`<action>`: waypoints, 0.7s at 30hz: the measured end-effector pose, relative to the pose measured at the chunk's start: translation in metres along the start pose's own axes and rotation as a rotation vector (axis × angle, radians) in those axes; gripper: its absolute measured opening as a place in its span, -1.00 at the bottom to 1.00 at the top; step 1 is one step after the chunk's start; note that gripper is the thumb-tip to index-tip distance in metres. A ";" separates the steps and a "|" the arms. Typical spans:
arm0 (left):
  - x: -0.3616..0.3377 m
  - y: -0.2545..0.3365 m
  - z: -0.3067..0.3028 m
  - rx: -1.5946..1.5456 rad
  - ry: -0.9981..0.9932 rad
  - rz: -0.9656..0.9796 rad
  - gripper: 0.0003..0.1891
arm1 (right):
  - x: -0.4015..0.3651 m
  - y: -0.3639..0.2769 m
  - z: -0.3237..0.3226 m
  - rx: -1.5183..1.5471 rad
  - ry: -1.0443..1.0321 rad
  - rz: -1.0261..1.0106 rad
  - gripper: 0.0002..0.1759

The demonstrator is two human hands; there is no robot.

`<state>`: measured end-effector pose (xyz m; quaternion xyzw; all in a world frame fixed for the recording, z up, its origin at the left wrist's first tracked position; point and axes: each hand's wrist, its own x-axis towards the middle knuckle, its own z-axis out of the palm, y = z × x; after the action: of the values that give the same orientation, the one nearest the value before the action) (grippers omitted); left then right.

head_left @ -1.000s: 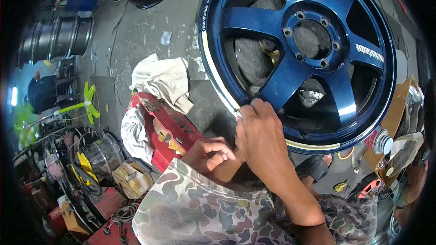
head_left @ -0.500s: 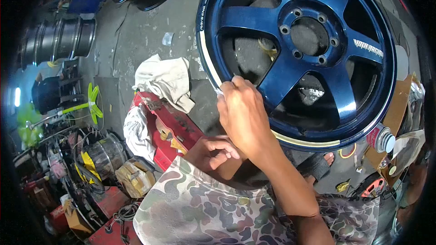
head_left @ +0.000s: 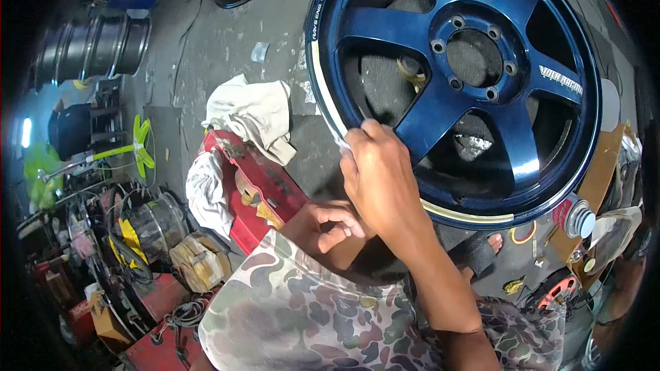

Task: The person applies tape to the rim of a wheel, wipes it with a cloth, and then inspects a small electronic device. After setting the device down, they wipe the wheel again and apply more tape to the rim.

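A blue six-spoke wheel [head_left: 440, 124] with white lettering fills the upper right. Pale strips run along its left and lower rim. My right hand [head_left: 381, 172] is closed at the lower left rim, its fingertips pinching a small whitish piece, mostly hidden, against the edge. Lower and to the left, my left hand [head_left: 331, 230] is held above the camouflage cloth on my lap, fingers loosely curled with a gap to the thumb and nothing visible in them. A red toolbox [head_left: 275, 189] stands left of that hand, with white cloths [head_left: 251, 113] on its edge.
At the right are a can with a pale blue lid [head_left: 583, 222], a cardboard box [head_left: 597, 172], a yellow tape ring [head_left: 524, 233] and a red-and-black reel [head_left: 558, 290]. Black wheels [head_left: 89, 48], a green fan [head_left: 142, 148] and cluttered tools lie left.
The view has shifted slightly, so the wheel sits a little further right. My right hand stays at the rim, a little lower along it. My left hand looks nearly unchanged.
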<state>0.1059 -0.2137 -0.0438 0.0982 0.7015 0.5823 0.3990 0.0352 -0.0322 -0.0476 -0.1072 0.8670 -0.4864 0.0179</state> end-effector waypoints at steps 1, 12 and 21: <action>0.001 0.000 0.000 -0.011 -0.002 -0.002 -0.76 | 0.008 0.001 0.002 0.001 0.000 -0.001 -0.90; 0.003 -0.002 0.001 0.034 -0.002 0.012 -0.77 | 0.023 0.002 0.009 0.009 -0.031 -0.038 -0.90; 0.004 -0.002 -0.003 0.039 -0.002 0.006 -0.75 | -0.004 0.006 -0.013 0.062 -0.118 0.034 -0.89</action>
<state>0.1023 -0.2140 -0.0469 0.1085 0.7119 0.5696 0.3962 0.0360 -0.0176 -0.0466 -0.1203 0.8507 -0.5053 0.0804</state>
